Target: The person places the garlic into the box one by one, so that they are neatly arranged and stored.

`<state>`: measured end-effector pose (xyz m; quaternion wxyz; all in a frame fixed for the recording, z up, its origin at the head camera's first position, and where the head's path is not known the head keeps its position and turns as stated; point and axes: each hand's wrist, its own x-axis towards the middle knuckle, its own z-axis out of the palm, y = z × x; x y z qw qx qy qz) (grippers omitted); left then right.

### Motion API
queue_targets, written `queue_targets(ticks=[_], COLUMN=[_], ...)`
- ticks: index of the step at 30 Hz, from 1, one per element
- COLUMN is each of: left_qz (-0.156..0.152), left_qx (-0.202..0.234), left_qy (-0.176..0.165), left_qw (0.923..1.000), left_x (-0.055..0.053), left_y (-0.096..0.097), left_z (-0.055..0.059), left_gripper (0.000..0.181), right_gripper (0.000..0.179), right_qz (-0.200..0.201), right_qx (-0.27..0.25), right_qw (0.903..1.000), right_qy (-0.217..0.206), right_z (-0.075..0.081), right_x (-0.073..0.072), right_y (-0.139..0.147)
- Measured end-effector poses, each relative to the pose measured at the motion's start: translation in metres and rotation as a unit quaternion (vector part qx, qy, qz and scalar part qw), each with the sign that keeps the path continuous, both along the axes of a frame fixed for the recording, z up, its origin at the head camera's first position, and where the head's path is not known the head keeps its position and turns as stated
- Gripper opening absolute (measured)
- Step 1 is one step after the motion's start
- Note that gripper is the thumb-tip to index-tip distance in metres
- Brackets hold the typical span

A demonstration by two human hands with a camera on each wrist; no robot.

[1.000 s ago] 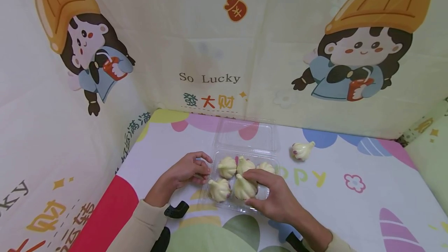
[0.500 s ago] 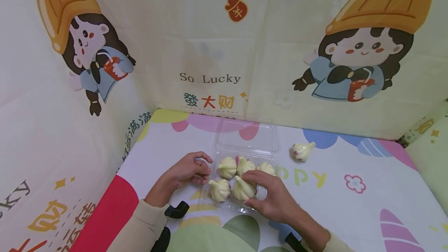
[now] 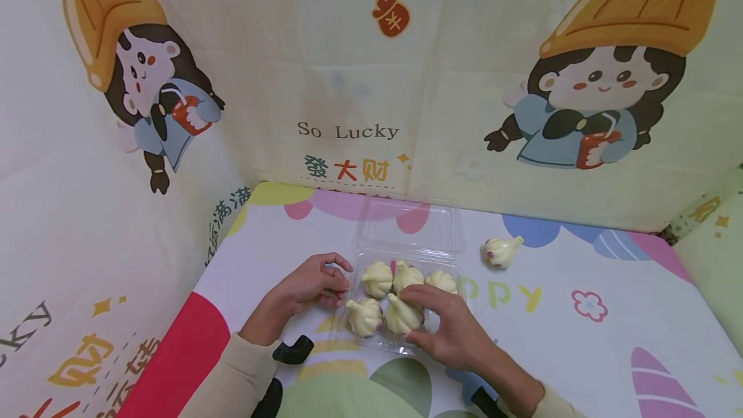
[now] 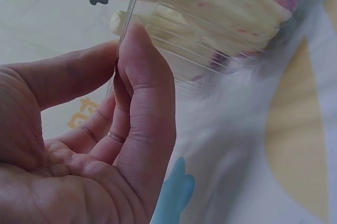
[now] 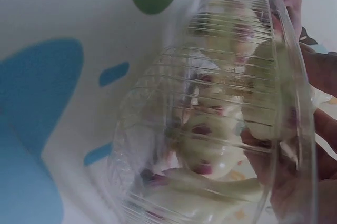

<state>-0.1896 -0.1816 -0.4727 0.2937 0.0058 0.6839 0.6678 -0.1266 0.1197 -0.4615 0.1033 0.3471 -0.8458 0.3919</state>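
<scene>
The fingers of the right hand (image 3: 455, 324) pinch a cream, ribbed garlic bulb (image 3: 402, 316) in a clear plastic container (image 3: 400, 348), its long axis slanting, stem pointing away from the person and leftward. The left hand (image 3: 310, 282) pinches the container's left rim. Four matching bulbs (image 3: 364, 317) lie beside and beyond the gripped one; the clear lid (image 3: 406, 228) is folded back. Rightward, a loose cream bulb (image 3: 504, 253) lies on the white, pastel-printed worktop (image 3: 563, 263), stem rightward.
</scene>
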Motion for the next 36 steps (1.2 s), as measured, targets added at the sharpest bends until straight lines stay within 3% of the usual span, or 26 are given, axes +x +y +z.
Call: queue_targets(ticks=[13, 25, 36], left_qz=[0.0, 0.003, 0.0], left_qx=[0.002, 0.003, 0.008], left_qy=[-0.003, -0.002, 0.0], left_qw=[1.0, 1.0, 1.0], left_x=[0.0005, 0.0002, 0.0004], left_y=[0.0002, 0.0005, 0.0006], left_z=[0.0003, 0.0007, 0.0012], left_gripper=[0.033, 0.031, 0.031], right_gripper=[0.066, 0.062, 0.062], right_qz=[0.0, -0.011, -0.013], right_qx=[0.008, 0.026, 0.043], right_qw=[1.0, 0.999, 0.9988], right_qy=[0.002, -0.035, -0.02], right_z=[-0.0008, -0.0034, -0.0072], right_x=[-0.0001, -0.0001, 0.0001], right_y=[-0.0014, -0.003, -0.0049])
